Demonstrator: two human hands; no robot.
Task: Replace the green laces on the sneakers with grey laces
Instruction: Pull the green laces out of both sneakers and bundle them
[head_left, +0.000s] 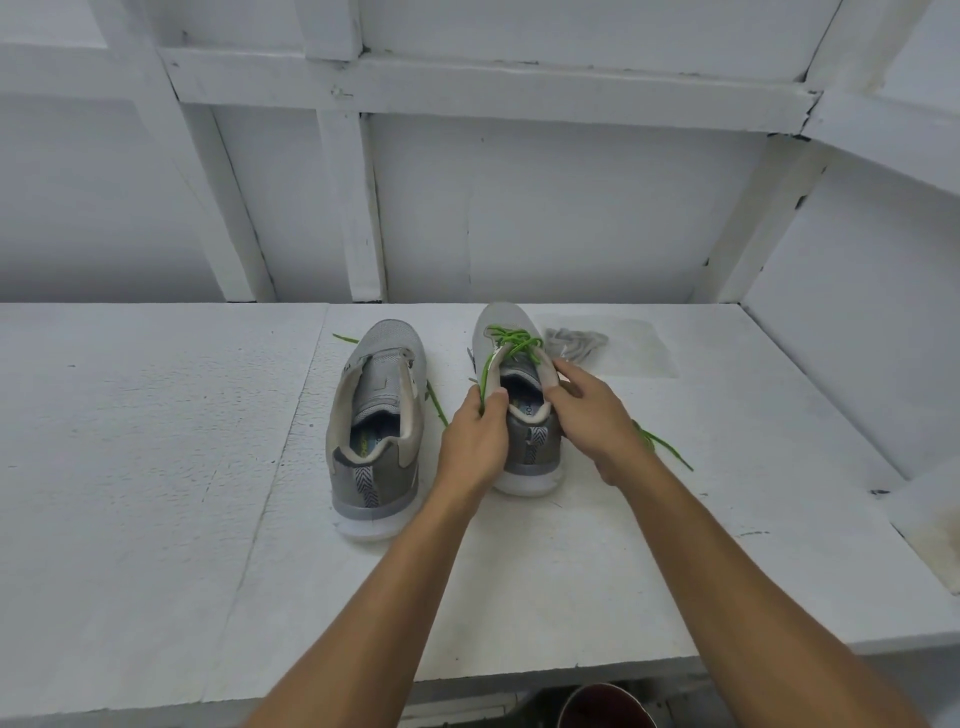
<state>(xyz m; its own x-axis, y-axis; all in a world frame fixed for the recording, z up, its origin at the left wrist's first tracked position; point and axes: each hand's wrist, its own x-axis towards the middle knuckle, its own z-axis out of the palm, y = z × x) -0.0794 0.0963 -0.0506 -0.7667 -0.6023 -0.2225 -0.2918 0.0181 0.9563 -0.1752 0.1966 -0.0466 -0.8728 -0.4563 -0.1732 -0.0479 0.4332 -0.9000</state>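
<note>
Item 1. Laced sneaker (524, 457): grey mesh, white sole, heel towards the person, standing on the white table (156, 441), right of centre. A green lace (511, 340) is threaded only through the eyelets nearest the toe. One strand runs back along the collar's left edge; another tail lies on the table behind the right wrist.

Item 2. Left hand (475, 436): thumb and fingers pinch the green lace strand at the left side of the collar.

Item 3. Right hand (592, 410): fingers curled over the right side of the collar, gripping the laced sneaker.

Item 4. Unlaced sneaker (376, 415): matching, just to the left, upright, eyelets bare. Loose green strands (438, 405) lie on the table at either side of it.

Item 5. Grey laces (576, 343): bundled inside a clear plastic bag (636, 348), flat on the table beside the laced sneaker's toe.

Item 6. White panelled wall (571, 208) behind the table; a dark red round container (608, 706) below the near edge.
</note>
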